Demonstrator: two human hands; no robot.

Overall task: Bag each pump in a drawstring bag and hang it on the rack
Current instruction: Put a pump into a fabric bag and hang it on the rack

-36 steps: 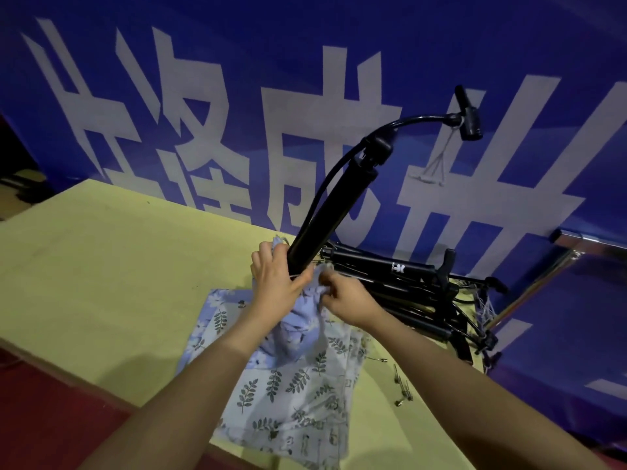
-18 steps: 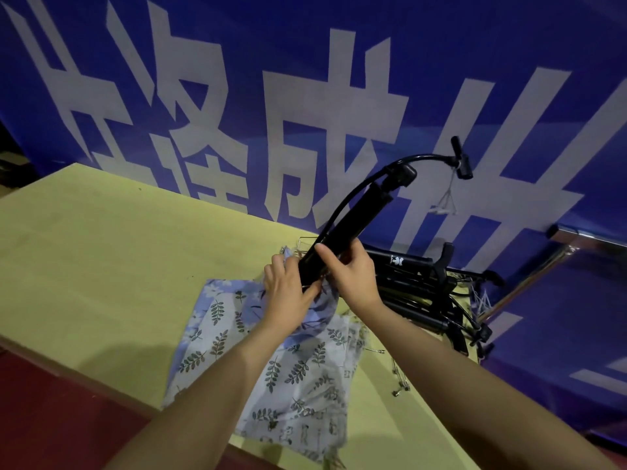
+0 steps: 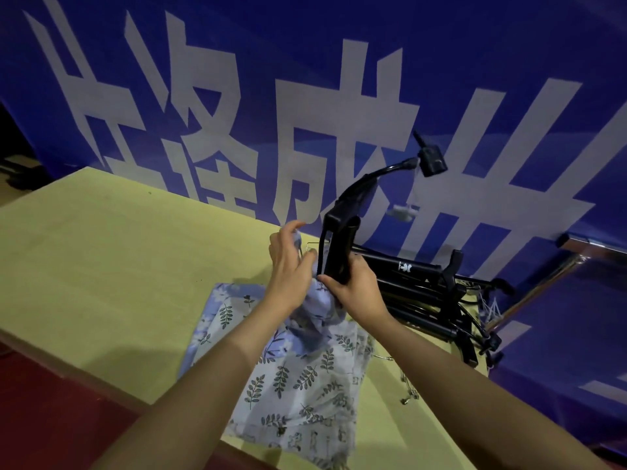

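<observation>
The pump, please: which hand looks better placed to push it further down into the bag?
Right hand, probably: it already grips the pump just above the bag, while the left hand holds the bag's mouth.

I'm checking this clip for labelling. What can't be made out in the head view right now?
- Lower end of the pump: hidden inside the drawstring bag and behind the right hand.
- Left hand fingertips: blurred at the bag's mouth, so their hold is unclear.
- Pile of pumps: dark and overlapping, count unclear.
- Rack: cut off by the right edge.
</observation>
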